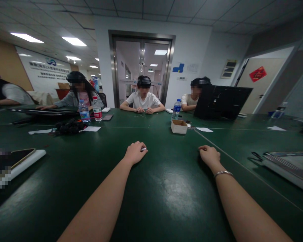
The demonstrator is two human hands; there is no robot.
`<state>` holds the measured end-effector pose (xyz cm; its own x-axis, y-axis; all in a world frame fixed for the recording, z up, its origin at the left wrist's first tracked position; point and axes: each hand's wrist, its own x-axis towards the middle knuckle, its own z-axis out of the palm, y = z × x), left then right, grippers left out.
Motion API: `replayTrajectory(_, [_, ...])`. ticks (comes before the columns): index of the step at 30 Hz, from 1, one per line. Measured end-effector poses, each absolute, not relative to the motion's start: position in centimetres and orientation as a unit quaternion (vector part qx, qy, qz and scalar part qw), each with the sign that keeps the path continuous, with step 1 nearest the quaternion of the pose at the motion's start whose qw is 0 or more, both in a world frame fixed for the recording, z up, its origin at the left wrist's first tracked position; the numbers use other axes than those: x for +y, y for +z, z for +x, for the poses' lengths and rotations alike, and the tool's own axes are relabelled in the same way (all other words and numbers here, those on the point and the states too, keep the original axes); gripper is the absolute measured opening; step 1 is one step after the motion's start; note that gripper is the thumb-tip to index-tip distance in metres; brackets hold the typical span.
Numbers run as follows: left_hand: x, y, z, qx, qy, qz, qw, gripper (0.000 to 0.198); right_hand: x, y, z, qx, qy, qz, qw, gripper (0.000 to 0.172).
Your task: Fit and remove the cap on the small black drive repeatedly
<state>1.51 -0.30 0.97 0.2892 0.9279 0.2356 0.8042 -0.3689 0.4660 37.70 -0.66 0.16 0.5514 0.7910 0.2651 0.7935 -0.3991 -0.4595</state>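
Note:
My left hand [135,152] rests on the dark green table [151,188], its fingers curled closed. A small whitish thing [143,149] shows between its thumb and fingers; it is too small to name. To the right, my right hand [209,156] also lies on the table with its fingers folded in. Whatever it may hold is hidden, and a bracelet [223,173] circles that wrist. The two hands are well apart. Beyond my right hand stands a small open cardboard box [179,127], touched by neither hand.
Bottles [84,111] stand at the far left, near a black bundle [69,127] and paper [92,129]. Another bottle [176,109] is behind the box. A black monitor [221,102] stands at the right. Several people sit around the table, one person [142,97] directly opposite.

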Motion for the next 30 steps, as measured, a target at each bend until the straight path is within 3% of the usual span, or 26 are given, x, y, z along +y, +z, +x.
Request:
replayTrajectory(12, [-0.2,0.8,1.5,0.544,0.232,0.8,0.098,0.026,-1.7,0.9,37.0,-0.417,-0.017,-0.878,0.235,0.028])
replayTrajectory(21, [-0.7,1.4,1.5,0.542,0.257,0.789,0.133,0.029,-2.3,1.6,35.8,-0.439,-0.052,-0.87,0.217,0.041])
replayTrajectory(30, [-0.2,0.9,1.9,0.506,0.364,0.757,0.194,0.029,-3.8,3.7,31.4,-0.546,-0.216,-0.75,0.305,0.037])
